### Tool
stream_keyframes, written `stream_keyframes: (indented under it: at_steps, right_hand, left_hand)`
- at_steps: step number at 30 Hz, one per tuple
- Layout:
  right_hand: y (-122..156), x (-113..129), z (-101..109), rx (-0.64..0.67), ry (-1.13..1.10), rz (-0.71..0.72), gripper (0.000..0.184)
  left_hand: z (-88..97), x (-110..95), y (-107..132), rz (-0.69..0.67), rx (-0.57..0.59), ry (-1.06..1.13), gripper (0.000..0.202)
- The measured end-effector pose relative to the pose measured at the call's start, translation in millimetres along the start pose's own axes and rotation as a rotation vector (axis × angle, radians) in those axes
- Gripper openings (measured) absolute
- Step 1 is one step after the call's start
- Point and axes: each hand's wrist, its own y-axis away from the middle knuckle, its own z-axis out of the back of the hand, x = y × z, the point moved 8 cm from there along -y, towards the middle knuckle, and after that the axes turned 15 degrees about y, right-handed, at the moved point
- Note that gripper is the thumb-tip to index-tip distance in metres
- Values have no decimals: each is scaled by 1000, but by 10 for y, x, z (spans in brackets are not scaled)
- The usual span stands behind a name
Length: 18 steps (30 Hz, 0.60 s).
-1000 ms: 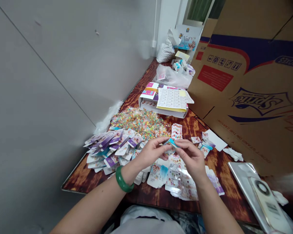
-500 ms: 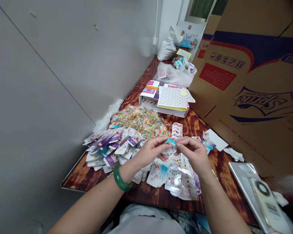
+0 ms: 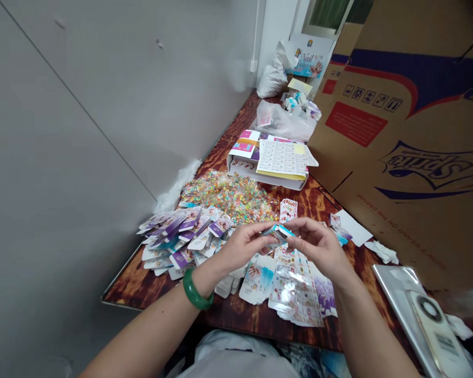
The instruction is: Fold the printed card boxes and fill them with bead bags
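Note:
A small blue-and-white card box [image 3: 278,231] is held between both hands, its top edge facing me. My left hand [image 3: 249,242], with a green bangle on the wrist, pinches its left side. On the opposite side, the fingertips of my right hand [image 3: 317,245] close on the box. Under the hands lie fanned sticker sheets [image 3: 294,294] and a stack of flat blue-and-white boxes [image 3: 257,278]. Purple flat boxes [image 3: 325,294] lie beneath my right wrist. Left of my left hand is a heap of purple and white boxes [image 3: 189,231].
Behind the hands spreads a pile of small clear packets with colourful bits [image 3: 230,197]. Farther back are a white box [image 3: 268,178] with printed sheets [image 3: 281,157] on it. A large carton [image 3: 418,131] stands along the right. A phone [image 3: 437,331] lies at the right front.
The small box has turned in my fingers, so its edge shows more than its face. My right hand has shifted slightly right, and the view has moved a little.

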Motion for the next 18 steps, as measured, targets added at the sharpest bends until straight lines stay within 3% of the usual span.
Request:
stream_keyframes:
  at_steps: [11, 18]
  right_hand:
    - [29, 175, -3, 79, 486, 144, 18]
    - [33, 244, -33, 78, 620, 178, 14]
  left_hand:
    - [-27, -131, 61, -206, 107, -275, 35]
    - [-63, -169, 78, -242, 134, -403, 35]
